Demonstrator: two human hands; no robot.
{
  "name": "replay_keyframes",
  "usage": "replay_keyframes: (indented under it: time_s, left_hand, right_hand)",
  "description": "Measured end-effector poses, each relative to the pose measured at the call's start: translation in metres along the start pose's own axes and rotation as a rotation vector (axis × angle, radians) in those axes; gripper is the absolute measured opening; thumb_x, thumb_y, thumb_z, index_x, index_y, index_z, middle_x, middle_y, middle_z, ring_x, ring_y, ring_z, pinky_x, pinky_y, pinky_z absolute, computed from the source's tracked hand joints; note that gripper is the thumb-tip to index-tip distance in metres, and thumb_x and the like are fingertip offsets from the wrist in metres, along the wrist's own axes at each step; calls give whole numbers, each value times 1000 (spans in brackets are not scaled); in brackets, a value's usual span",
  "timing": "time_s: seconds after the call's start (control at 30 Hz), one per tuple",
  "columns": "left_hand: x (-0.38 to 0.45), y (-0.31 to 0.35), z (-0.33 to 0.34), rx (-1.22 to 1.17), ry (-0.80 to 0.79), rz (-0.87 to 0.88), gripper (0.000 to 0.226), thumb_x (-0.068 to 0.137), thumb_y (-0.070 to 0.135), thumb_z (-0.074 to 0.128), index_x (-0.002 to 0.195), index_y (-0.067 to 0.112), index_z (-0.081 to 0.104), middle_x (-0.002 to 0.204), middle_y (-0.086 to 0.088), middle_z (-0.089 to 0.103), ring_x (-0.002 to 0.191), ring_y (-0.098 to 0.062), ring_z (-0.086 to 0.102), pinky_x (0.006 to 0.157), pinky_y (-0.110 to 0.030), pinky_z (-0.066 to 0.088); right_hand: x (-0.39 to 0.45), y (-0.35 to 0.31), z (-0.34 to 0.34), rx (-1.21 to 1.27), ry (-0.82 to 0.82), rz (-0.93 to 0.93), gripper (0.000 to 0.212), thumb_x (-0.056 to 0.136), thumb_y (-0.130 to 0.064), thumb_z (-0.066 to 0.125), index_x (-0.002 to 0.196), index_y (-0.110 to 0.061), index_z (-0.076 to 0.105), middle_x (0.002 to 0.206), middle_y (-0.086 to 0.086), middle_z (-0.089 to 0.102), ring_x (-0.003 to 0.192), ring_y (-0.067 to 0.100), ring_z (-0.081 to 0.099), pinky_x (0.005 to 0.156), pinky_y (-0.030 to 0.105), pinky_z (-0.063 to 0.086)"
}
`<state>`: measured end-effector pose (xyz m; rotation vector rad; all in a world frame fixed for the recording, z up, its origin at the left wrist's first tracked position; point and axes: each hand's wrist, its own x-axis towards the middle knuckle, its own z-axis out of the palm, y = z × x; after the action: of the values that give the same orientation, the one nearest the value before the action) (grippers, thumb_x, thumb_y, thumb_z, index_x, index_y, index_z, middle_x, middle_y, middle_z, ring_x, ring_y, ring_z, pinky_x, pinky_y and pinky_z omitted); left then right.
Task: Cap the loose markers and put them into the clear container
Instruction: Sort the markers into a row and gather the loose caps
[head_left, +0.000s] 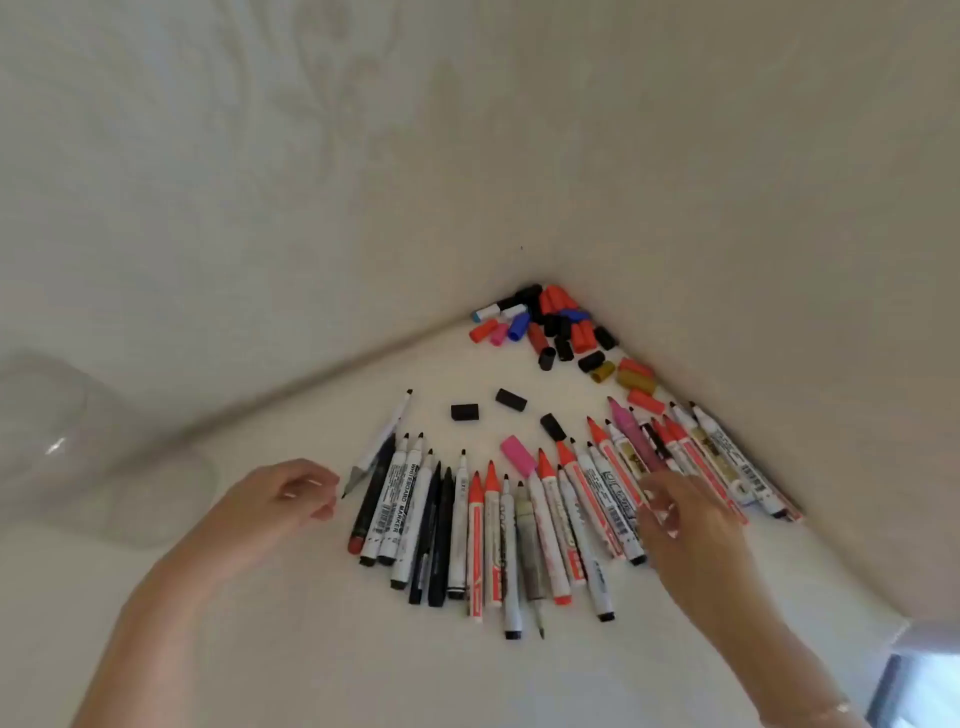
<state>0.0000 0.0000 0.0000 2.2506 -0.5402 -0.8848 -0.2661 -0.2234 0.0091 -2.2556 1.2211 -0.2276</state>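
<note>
On the desk: a pale desk (260, 649) ran into a corner where two cream walls met, and everything sat crowded toward that corner.
Markers: a fan of uncapped markers (519, 525) lay side by side, tips pointing away toward the corner, black-tipped ones on the left, red ones through the middle, more red, pink and black out to the right along the wall.
Printed marker: one white barrel read WHITEBOARD MARKER (400, 499), lying near the left end of the fan.
Caps in the corner: a heap of loose caps (545, 325) was piled right into the corner, black, red, blue, pink and white mixed together, with a few mustard-yellow and red ones trailing down the right wall.
Stray caps: three black caps (511, 400) lay apart on the bare desk between heap and fan, and a pink cap (517, 455) rested just at the marker tips.
Clear container: the clear container (78, 447) stood at the far left, blurred, well apart from the markers.
Left hand: the left hand (291, 496) hovered just beside the left end of the fan, fingers loosely curled, gripping nothing.
Right hand: the right hand (685, 514) was over the right-hand markers, fingers spread and reaching down; blur kept me from telling whether they touched a barrel.
Wrist: a thin bracelet (836, 709) showed on the right wrist.
</note>
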Motion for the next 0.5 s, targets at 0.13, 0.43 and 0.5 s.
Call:
replay_keyframes:
  time_s: [0.13, 0.43, 0.5]
  left_hand:
    - [39, 17, 7, 70, 66, 115, 7, 90, 19, 64, 89, 24, 68, 80, 3, 75, 81, -13, 71, 86, -37, 50]
    - [86, 79, 6, 365, 20, 358, 4, 91, 23, 62, 90, 25, 65, 80, 3, 74, 82, -9, 70, 83, -27, 47]
    - [89, 95, 11, 371, -19, 417, 4, 92, 23, 62, 93, 24, 65, 83, 3, 74, 82, -8, 70, 81, -25, 47]
  right_hand:
    - [31, -24, 26, -124, -80, -151, 26, 93, -27, 54, 119, -22, 55, 117, -6, 51, 87, 7, 51, 73, 15, 41]
    - [39, -35, 50, -419, -112, -283, 25, 95, -40, 43, 109, -20, 49, 116, 0, 44, 109, 15, 44, 95, 27, 40]
    - [38, -38, 52, -453, -92, -294, 26, 96, -38, 42, 110, -19, 51, 115, 1, 43, 110, 17, 44, 99, 30, 38]
